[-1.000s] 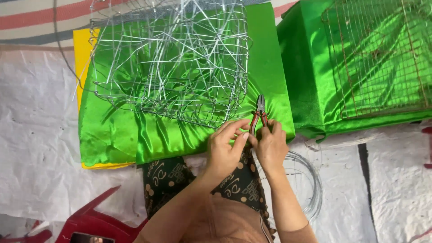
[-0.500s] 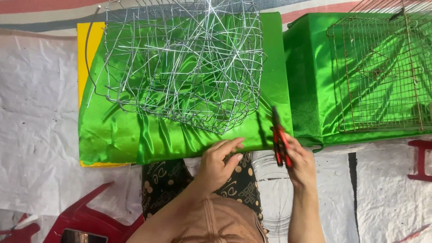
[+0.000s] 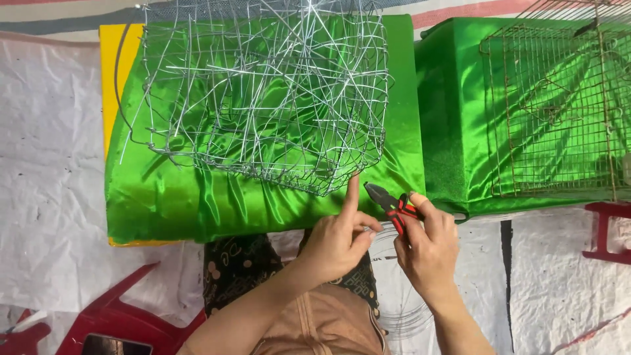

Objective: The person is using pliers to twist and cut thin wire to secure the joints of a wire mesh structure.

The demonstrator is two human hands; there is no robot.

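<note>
A tangled silver wire cage (image 3: 263, 92) stands on a block draped in shiny green cloth (image 3: 171, 197). My left hand (image 3: 338, 240) is at the cage's near right corner, its index finger raised and touching the lower wire edge; a thin wire runs by its fingers. Just to the right, my right hand (image 3: 427, 246) grips red-and-black pliers (image 3: 391, 204), their jaws pointing up-left, a little below the cage corner and not touching it.
A second green-draped block (image 3: 450, 98) at the right carries a rusty brown wire cage (image 3: 552, 112). White crumpled sheeting (image 3: 46, 197) covers the floor. A coil of thin wire (image 3: 401, 315) lies by my lap. Red plastic furniture (image 3: 118, 315) sits at lower left and at the right edge (image 3: 608, 230).
My right hand brought the pliers back from the right toward the cage corner. My left hand lifted its index finger up to the cage's lower edge.
</note>
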